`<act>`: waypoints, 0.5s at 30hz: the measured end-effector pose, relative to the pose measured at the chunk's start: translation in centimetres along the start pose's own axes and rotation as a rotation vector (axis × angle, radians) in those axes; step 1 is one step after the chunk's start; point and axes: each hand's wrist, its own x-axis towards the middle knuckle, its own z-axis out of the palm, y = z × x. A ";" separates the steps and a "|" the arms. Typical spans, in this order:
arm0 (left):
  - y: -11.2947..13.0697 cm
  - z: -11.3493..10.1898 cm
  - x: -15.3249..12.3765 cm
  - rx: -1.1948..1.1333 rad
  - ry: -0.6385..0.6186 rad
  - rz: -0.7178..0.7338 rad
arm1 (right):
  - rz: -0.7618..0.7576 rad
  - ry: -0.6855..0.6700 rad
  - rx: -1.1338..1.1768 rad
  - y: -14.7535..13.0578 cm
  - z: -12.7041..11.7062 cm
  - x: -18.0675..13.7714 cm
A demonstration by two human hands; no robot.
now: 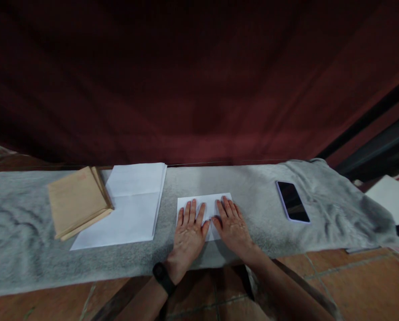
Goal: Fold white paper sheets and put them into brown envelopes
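A folded white sheet of paper (206,201) lies on the grey cloth-covered table (253,196) in front of me. My left hand (189,232) lies flat on its left part, fingers stretched out; a black band is on that wrist. My right hand (232,227) lies flat on its right part, fingers also spread. Both thumbs nearly meet at the middle of the sheet. Neither hand holds anything.
A stack of white sheets (129,205) lies to the left, with a pile of brown envelopes (76,200) partly over its left edge. A dark phone (292,201) lies face up to the right. A dark red curtain (199,80) hangs behind the table. Orange floor tiles (353,285) show below.
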 end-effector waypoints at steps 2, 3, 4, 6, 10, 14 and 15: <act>-0.1 0.0 0.0 0.000 0.002 0.000 | 0.001 0.003 0.005 0.0 0.1 0.0; -0.1 0.0 0.0 -0.001 0.004 0.002 | 0.000 0.005 0.007 0.1 0.1 0.0; -0.1 0.0 0.0 -0.002 0.005 0.005 | -0.003 0.007 0.007 0.1 0.2 -0.1; -0.1 0.0 0.0 -0.004 0.008 0.009 | -0.010 0.009 0.001 0.1 0.3 -0.1; -0.1 0.0 0.0 0.010 0.001 0.008 | -0.014 -0.005 -0.015 0.1 0.2 -0.1; 0.0 -0.2 0.0 0.028 -0.018 0.009 | -0.008 -0.018 -0.019 0.0 -0.1 0.1; 0.0 -0.2 0.0 0.028 -0.018 0.008 | -0.006 -0.018 -0.021 -0.1 -0.2 0.1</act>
